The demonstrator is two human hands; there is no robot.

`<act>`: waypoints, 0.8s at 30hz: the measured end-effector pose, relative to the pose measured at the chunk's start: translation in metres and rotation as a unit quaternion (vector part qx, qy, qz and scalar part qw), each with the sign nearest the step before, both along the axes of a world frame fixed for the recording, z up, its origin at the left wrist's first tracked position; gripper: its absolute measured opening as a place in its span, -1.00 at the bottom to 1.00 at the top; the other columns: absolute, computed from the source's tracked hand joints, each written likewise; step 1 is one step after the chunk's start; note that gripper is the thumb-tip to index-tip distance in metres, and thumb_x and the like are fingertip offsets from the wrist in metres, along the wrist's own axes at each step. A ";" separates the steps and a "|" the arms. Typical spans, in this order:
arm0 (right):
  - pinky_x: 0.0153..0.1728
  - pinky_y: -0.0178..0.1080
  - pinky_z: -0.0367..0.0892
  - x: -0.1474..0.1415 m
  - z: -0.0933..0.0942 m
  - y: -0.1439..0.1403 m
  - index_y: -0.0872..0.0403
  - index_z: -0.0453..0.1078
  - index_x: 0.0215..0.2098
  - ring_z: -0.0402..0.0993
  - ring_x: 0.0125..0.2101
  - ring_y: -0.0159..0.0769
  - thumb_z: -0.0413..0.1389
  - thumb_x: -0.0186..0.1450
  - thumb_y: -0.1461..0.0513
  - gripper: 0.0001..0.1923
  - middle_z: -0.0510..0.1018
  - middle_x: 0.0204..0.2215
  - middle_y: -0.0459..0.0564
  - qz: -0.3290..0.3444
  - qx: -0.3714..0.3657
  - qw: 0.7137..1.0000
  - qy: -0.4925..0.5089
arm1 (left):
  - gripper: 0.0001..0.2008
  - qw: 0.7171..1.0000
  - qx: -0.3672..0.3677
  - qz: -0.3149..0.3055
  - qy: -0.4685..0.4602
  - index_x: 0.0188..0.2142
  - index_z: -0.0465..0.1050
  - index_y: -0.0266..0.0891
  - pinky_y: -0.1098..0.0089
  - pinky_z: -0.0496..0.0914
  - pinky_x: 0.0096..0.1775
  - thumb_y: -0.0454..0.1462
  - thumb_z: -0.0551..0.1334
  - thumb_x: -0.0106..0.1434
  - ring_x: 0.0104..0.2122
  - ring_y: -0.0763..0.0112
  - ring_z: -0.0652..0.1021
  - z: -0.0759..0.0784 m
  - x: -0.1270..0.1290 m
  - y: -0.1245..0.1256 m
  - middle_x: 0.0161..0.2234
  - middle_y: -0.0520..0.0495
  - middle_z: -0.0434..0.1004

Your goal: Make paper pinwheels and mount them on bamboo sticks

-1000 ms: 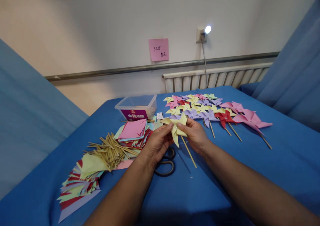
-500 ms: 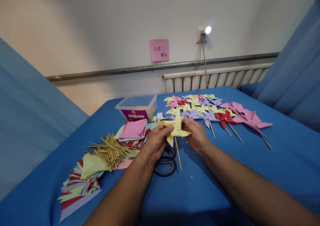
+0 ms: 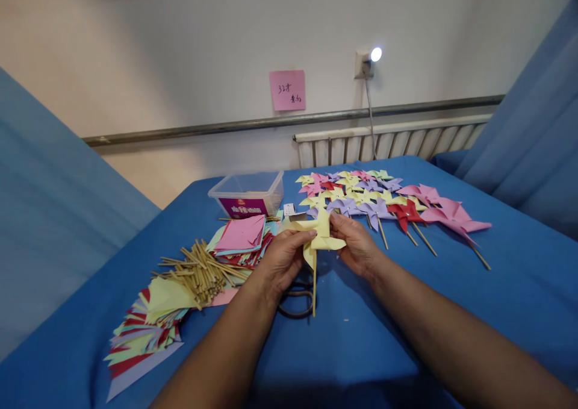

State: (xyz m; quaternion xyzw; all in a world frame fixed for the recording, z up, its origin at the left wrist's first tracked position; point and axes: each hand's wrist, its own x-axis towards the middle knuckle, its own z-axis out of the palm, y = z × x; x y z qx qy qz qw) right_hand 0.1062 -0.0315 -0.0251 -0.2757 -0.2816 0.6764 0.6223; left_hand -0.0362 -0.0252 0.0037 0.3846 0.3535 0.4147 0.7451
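My left hand and right hand pinch the yellow paper pinwheel mid-desk; holding its thin wooden stick vertical should keep it aligned.

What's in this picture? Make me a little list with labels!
left hand: holds the yellow pinwheel by its paper
right hand: pinches the pinwheel's other side
stick: hangs down from the pinwheel, almost upright
under the hands: scissors on the blue table
left side: sticks pile on cut paper; paper squares
back: plastic box
right side: finished pinwheels, many colours
wall: pink note
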 end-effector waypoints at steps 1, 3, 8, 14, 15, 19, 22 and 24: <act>-0.43 -0.34 0.27 0.000 0.000 0.000 0.12 0.49 -0.35 0.40 -0.47 -0.40 0.31 0.09 0.06 -0.70 0.56 -0.44 -0.06 0.013 -0.002 1.000 0.001 | -0.73 1.000 -0.001 -0.005 0.001 -0.25 0.56 -0.43 0.43 0.40 -0.28 -0.37 0.37 0.00 -0.43 0.40 0.54 0.000 0.000 0.000 -0.36 -0.19 0.61; -0.43 -0.35 0.27 0.002 0.000 0.000 0.13 0.48 -0.38 0.40 -0.48 -0.41 0.34 0.07 0.08 -0.70 0.56 -0.45 -0.07 0.033 -0.006 0.999 -0.003 | -0.73 1.000 -0.004 -0.018 0.003 -0.25 0.56 -0.44 0.43 0.40 -0.28 -0.38 0.37 0.00 -0.44 0.39 0.54 0.000 0.000 0.000 -0.35 -0.20 0.61; -0.56 -0.39 0.13 0.005 -0.005 0.002 0.10 0.41 -0.47 0.24 -0.62 -0.50 0.36 0.03 0.14 -0.73 0.43 -0.62 -0.19 0.025 -0.007 1.000 -0.010 | -0.71 0.999 0.002 -0.036 -0.001 -0.25 0.57 -0.44 0.44 0.40 -0.28 -0.38 0.39 -0.03 -0.43 0.40 0.54 0.000 0.000 0.000 -0.34 -0.20 0.61; -0.56 -0.38 0.13 0.002 -0.007 0.004 0.09 0.38 -0.50 0.22 -0.63 -0.49 0.35 0.05 0.12 -0.72 0.40 -0.63 -0.19 0.013 -0.010 1.000 -0.021 | -0.72 0.999 -0.005 -0.031 0.010 -0.26 0.57 -0.45 0.45 0.41 -0.31 -0.38 0.39 -0.02 -0.44 0.41 0.54 -0.001 0.001 -0.001 -0.36 -0.20 0.61; -0.54 -0.37 0.16 0.002 -0.007 0.005 0.09 0.40 -0.48 0.26 -0.60 -0.47 0.33 0.07 0.09 -0.72 0.43 -0.60 -0.16 0.007 -0.013 1.000 -0.016 | -0.72 1.000 -0.007 -0.029 0.009 -0.26 0.57 -0.46 0.44 0.41 -0.30 -0.38 0.39 -0.02 -0.43 0.39 0.55 -0.001 0.000 0.000 -0.35 -0.21 0.61; -0.52 -0.35 0.22 0.008 -0.008 0.010 0.11 0.45 -0.43 0.33 -0.55 -0.42 0.19 0.18 -0.03 -0.64 0.47 -0.54 -0.08 -0.042 -0.055 0.998 -0.013 | -0.71 1.000 0.001 0.027 -0.008 -0.22 0.55 -0.44 0.42 0.44 -0.30 -0.39 0.37 0.01 -0.40 0.37 0.56 -0.001 -0.004 0.007 -0.32 -0.20 0.61; -0.60 -0.38 0.14 0.009 -0.009 0.009 0.12 0.44 -0.44 0.23 -0.63 -0.49 0.15 0.22 0.00 -0.66 0.42 -0.58 -0.11 -0.050 -0.092 0.993 -0.056 | -0.74 0.994 0.005 0.113 -0.011 -0.26 0.54 -0.42 0.43 0.45 -0.32 -0.41 0.37 0.00 -0.43 0.40 0.55 0.000 -0.009 0.015 -0.34 -0.16 0.61; -0.64 -0.40 0.06 0.005 -0.009 0.004 0.14 0.44 -0.42 0.21 -0.64 -0.52 0.17 0.21 0.02 -0.68 0.44 -0.56 -0.10 0.006 -0.089 0.990 -0.107 | -0.75 0.987 0.015 0.161 -0.006 -0.28 0.53 -0.42 0.43 0.45 -0.34 -0.41 0.37 -0.03 -0.43 0.41 0.55 0.000 -0.013 0.019 -0.36 -0.14 0.60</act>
